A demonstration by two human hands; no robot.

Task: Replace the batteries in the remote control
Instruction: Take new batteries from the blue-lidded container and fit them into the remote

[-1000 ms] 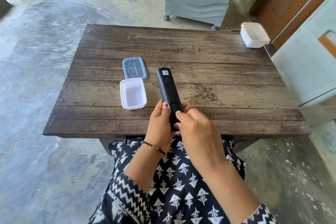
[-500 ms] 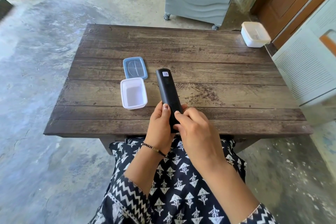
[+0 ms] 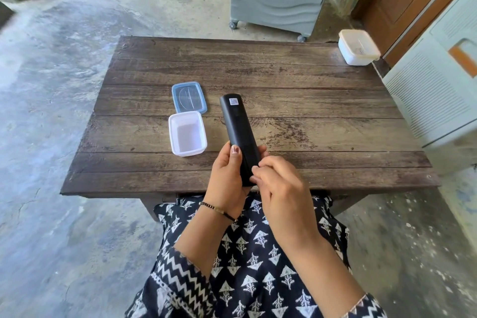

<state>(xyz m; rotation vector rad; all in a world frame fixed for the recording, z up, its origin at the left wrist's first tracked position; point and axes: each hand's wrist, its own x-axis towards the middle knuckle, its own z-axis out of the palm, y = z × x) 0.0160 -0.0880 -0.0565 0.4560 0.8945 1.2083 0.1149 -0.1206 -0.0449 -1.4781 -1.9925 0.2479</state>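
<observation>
In the head view the remote control (image 3: 238, 134) is held back-side up just above the near edge of the wooden table (image 3: 309, 90), its lower end wrapped in the left hand (image 3: 227, 178) while the right hand (image 3: 280, 188) pinches that same end with its fingertips (image 3: 255, 170), the back cover seemingly not yet off. To do this well, I judge the left hand should clamp the body firmly while the right slides the cover straight along its length (the open white container (image 3: 188, 134) and its lid (image 3: 189, 97) lie just left, handy for parts).
</observation>
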